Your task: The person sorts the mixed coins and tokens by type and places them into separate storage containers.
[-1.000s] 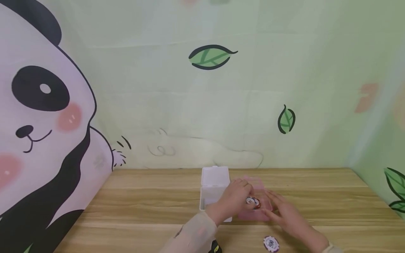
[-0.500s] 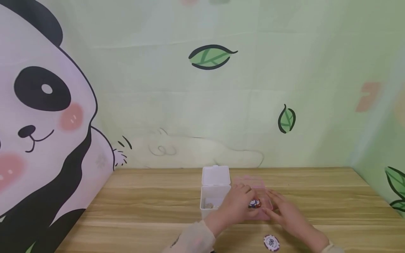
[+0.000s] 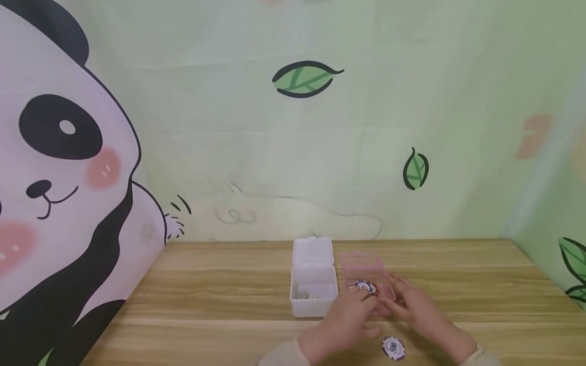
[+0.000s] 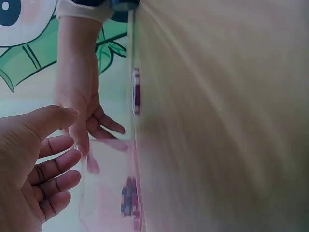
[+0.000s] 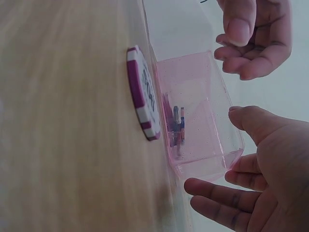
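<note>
A pink see-through plastic box (image 3: pixel 363 274) stands with its lid raised, several poker chips (image 3: pixel 364 285) lying inside. My right hand (image 3: pixel 418 305) holds its right end, thumb at the near corner and fingers along the side. My left hand (image 3: pixel 350 315) hovers by the box's near edge. In the left wrist view that left hand (image 4: pixel 34 174) has loosely bent fingers and nothing between them. A white and purple poker chip (image 3: pixel 393 348) marked 500 lies on the table in front of the box; the right wrist view shows this chip (image 5: pixel 143 94) close up.
Left of the pink box stands a white plastic box (image 3: pixel 314 305), lid up, with a few small pale pieces at its bottom. Both are on a wood-grain table (image 3: pixel 220 295). A printed cloth backdrop (image 3: pixel 220 127) rises along the table's rear edge.
My left hand has come up out of the pink box and back toward me, uncovering the chips inside and the white box. My right hand has stayed at the pink box's side.
</note>
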The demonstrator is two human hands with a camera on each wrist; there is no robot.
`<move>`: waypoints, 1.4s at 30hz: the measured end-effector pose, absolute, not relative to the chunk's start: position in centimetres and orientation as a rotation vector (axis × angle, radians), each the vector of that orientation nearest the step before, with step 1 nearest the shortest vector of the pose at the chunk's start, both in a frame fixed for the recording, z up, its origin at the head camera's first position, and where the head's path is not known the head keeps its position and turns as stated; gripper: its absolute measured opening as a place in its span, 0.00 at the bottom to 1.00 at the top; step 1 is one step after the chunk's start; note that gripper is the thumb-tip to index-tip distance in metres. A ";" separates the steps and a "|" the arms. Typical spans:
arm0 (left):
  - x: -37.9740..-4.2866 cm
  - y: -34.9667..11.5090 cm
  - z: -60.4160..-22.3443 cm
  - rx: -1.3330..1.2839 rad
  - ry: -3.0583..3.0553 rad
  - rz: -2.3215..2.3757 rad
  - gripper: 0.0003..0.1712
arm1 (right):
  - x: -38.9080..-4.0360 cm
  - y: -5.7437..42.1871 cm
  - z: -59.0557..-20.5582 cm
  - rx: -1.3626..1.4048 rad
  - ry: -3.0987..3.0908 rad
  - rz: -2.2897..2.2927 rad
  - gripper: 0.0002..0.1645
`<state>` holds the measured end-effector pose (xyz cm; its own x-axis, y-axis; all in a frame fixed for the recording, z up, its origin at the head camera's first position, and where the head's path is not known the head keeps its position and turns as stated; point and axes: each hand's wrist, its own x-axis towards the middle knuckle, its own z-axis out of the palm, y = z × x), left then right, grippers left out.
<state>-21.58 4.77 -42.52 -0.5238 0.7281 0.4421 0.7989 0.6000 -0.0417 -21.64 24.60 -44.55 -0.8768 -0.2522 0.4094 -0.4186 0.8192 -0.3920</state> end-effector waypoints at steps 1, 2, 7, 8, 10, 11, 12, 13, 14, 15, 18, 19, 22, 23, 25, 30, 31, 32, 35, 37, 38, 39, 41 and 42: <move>-21.5 4.8 -42.6 -1.225 -2.409 -0.251 0.20 | -21.6 24.6 -44.5 0.507 -2.659 0.687 0.37; -21.3 4.9 -42.7 -1.230 -2.405 -0.266 0.20 | -21.6 24.6 -44.5 0.508 -2.657 0.687 0.37; -20.8 5.0 -43.2 -1.258 -2.386 -0.300 0.18 | -21.6 24.6 -44.3 0.518 -2.653 0.700 0.37; -20.6 5.0 -43.3 -1.260 -2.385 -0.296 0.17 | -21.6 24.7 -44.3 0.518 -2.656 0.704 0.37; -20.4 5.1 -43.6 -1.259 -2.389 -0.288 0.16 | -21.6 24.7 -44.3 0.512 -2.664 0.705 0.37; -20.4 5.2 -43.7 -1.257 -2.388 -0.284 0.15 | -21.6 24.7 -44.3 0.509 -2.667 0.704 0.37; -20.3 5.2 -43.9 -1.256 -2.391 -0.283 0.15 | -21.6 24.7 -44.3 0.508 -2.668 0.707 0.37; -20.2 5.3 -44.0 -1.251 -2.398 -0.278 0.15 | -21.6 24.6 -44.3 0.504 -2.672 0.708 0.37; -20.1 5.4 -44.1 -1.245 -2.413 -0.273 0.15 | -21.6 24.6 -44.3 0.501 -2.674 0.708 0.37; -20.0 5.5 -44.2 -1.242 -2.427 -0.273 0.16 | -21.7 24.6 -44.3 0.501 -2.674 0.705 0.37; -19.8 5.7 -44.5 -1.237 -2.494 -0.295 0.17 | -21.6 24.6 -44.3 0.499 -2.675 0.702 0.37; -19.8 5.8 -44.6 -1.235 -2.520 -0.298 0.17 | -21.6 24.6 -44.3 0.497 -2.676 0.699 0.37; -19.7 6.1 -44.8 -1.229 -2.589 -0.315 0.17 | -21.6 24.6 -44.3 0.489 -2.685 0.694 0.37; -19.7 6.2 -44.9 -1.226 -2.605 -0.320 0.17 | -21.6 24.5 -44.3 0.486 -2.688 0.691 0.37; -19.7 6.4 -45.1 -1.223 -2.625 -0.326 0.17 | -21.5 24.5 -44.3 0.485 -2.689 0.685 0.37; -19.9 6.6 -45.7 -1.236 -2.651 -0.358 0.16 | -21.6 24.5 -44.3 0.490 -2.683 0.680 0.37; -20.0 6.7 -45.7 -1.240 -2.655 -0.362 0.16 | -21.6 24.5 -44.3 0.489 -2.684 0.682 0.37; -20.0 6.7 -45.8 -1.243 -2.656 -0.358 0.16 | -21.6 24.5 -44.3 0.488 -2.685 0.682 0.37; -20.0 6.8 -45.7 -1.264 -2.667 -0.370 0.16 | -21.6 24.5 -44.3 0.489 -2.683 0.679 0.37; -19.9 6.8 -45.6 -1.277 -2.669 -0.379 0.16 | -21.6 24.5 -44.3 0.487 -2.685 0.684 0.37; -19.9 6.9 -45.6 -1.283 -2.666 -0.379 0.15 | -21.6 24.5 -44.3 0.487 -2.685 0.684 0.37; -19.8 6.9 -45.5 -1.288 -2.666 -0.385 0.15 | -21.6 24.5 -44.3 0.487 -2.687 0.686 0.37; -19.8 6.9 -45.6 -1.292 -2.658 -0.385 0.15 | -21.6 24.5 -44.4 0.487 -2.691 0.688 0.37; -19.8 6.9 -45.6 -1.292 -2.658 -0.391 0.15 | -21.6 24.5 -44.4 0.486 -2.694 0.694 0.37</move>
<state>-19.81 6.94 -45.63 -0.6138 0.7469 0.2557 0.7889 0.5925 0.1633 -21.65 24.52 -44.36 -0.8923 -0.2436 0.3802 -0.3971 0.8243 -0.4036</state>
